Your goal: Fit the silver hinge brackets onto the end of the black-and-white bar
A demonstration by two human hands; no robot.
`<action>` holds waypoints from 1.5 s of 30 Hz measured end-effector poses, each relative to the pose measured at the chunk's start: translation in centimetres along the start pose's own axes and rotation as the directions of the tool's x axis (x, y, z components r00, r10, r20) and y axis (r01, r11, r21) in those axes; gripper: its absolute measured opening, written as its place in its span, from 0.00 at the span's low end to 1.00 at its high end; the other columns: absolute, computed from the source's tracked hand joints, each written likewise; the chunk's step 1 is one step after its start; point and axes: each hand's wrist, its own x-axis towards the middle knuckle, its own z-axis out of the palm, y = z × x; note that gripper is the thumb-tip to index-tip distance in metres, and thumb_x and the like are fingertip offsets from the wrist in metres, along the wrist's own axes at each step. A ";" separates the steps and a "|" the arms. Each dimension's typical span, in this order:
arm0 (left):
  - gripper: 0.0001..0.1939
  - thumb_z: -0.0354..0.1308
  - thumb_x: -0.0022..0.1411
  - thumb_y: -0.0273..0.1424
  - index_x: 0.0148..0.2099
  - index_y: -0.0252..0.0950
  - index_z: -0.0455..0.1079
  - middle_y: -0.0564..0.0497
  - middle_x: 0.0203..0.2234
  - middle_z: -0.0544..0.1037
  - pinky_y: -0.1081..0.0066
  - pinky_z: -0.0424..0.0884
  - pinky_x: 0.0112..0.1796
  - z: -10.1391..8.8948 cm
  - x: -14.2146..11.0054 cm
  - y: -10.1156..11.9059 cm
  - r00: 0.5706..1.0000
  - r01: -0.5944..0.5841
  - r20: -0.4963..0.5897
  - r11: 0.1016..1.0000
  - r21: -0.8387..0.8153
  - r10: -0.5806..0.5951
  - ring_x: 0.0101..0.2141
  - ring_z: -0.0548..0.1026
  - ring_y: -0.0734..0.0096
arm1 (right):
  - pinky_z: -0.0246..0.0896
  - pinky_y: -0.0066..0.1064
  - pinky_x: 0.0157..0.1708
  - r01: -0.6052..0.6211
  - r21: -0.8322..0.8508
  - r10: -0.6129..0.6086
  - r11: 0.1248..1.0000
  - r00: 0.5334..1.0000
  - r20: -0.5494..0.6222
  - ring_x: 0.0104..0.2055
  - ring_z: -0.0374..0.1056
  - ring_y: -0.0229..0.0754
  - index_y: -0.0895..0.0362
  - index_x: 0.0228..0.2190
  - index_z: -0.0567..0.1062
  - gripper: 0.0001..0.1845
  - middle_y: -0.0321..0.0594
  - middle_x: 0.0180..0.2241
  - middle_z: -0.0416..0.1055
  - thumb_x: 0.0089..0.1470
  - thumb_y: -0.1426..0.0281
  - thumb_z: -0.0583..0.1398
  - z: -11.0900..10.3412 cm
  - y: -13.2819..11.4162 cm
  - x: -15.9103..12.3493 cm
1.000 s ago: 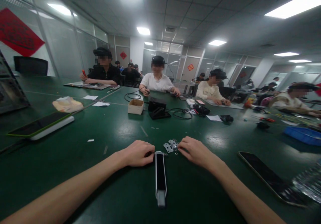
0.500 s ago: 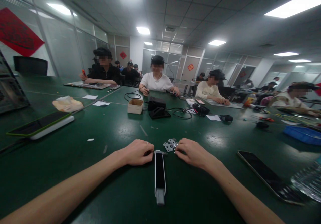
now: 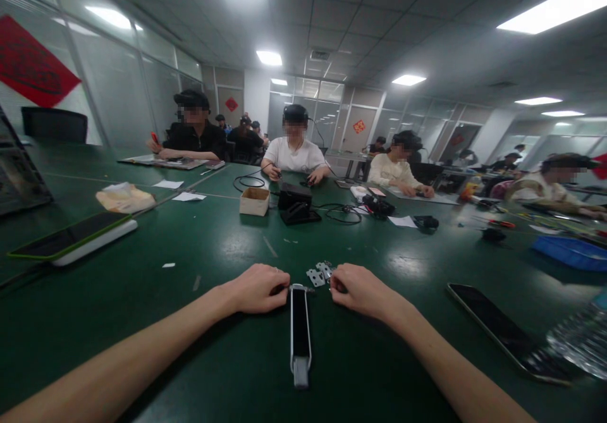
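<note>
A long, narrow device (image 3: pixel 300 331) with a white frame, a black face and a grey end block lies lengthwise on the green table in front of me. At its far end rests my left hand (image 3: pixel 260 288), its fingers curled closed; what they hold, if anything, is hidden. A small metal part (image 3: pixel 310 291) sticks out to the right of that end. Just beyond it lie several flat silver metal plates (image 3: pixel 320 274) with holes. My right hand (image 3: pixel 358 287) is beside the plates, fingertips pinched together over something too small to make out.
A smartphone (image 3: pixel 497 328) and a clear plastic bottle (image 3: pixel 581 341) are at the right, with a blue tray (image 3: pixel 569 252) beyond. Ahead stand a small cardboard box (image 3: pixel 255 202) and a black stand (image 3: pixel 296 203) with cables. A green-edged device (image 3: pixel 71 236) lies left. Co-workers sit opposite.
My right hand has moved slightly left and its fingers have curled in tighter beside the metal plates. My left hand has stayed at the device's far end. The co-worker opposite has drawn one hand inward.
</note>
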 end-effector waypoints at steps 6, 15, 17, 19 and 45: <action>0.08 0.48 0.62 0.30 0.32 0.35 0.65 0.52 0.24 0.72 0.75 0.61 0.27 0.2 0.0 -0.2 1.000 -0.014 -0.016 1.000 -0.016 0.014 0.24 0.68 0.73 | 0.53 0.28 0.28 -0.048 0.008 0.048 0.999 0.999 0.002 0.31 0.64 0.40 0.58 0.27 0.70 0.04 0.41 0.30 0.69 0.51 0.71 0.57 0.0 -0.3 -0.1; 0.08 0.48 0.63 0.30 0.31 0.35 0.65 0.52 0.24 0.71 0.74 0.61 0.26 0.1 0.0 -0.1 1.000 -0.008 -0.005 1.000 -0.030 0.008 0.24 0.68 0.73 | 0.54 0.28 0.29 -0.009 -0.028 0.009 1.000 1.000 -0.009 0.30 0.63 0.40 0.59 0.27 0.69 0.06 0.41 0.29 0.69 0.53 0.73 0.54 0.0 -0.4 -0.1; 0.08 0.48 0.63 0.30 0.31 0.35 0.65 0.52 0.24 0.71 0.75 0.61 0.26 0.2 0.0 -0.2 1.000 -0.011 -0.004 1.000 -0.029 0.011 0.24 0.68 0.73 | 0.55 0.28 0.29 0.000 -0.021 -0.001 1.000 1.000 -0.009 0.30 0.63 0.39 0.59 0.27 0.69 0.06 0.41 0.30 0.68 0.54 0.72 0.54 0.0 -0.4 -0.2; 0.08 0.48 0.63 0.30 0.31 0.35 0.64 0.52 0.24 0.71 0.75 0.61 0.26 0.2 0.0 -0.2 1.000 -0.012 -0.003 1.000 -0.026 0.012 0.24 0.68 0.73 | 0.55 0.28 0.30 0.004 0.000 -0.004 1.000 1.000 -0.006 0.31 0.63 0.39 0.59 0.27 0.70 0.06 0.41 0.30 0.68 0.54 0.72 0.54 -0.1 -0.4 -0.2; 0.09 0.48 0.63 0.30 0.31 0.35 0.64 0.53 0.24 0.70 0.74 0.61 0.26 0.1 -0.1 -0.1 1.000 -0.011 -0.006 0.999 -0.032 0.011 0.24 0.67 0.73 | 0.55 0.29 0.30 -0.031 0.086 0.027 0.996 0.999 0.044 0.31 0.64 0.40 0.57 0.30 0.71 0.07 0.40 0.32 0.69 0.54 0.69 0.54 -0.6 -0.3 -0.7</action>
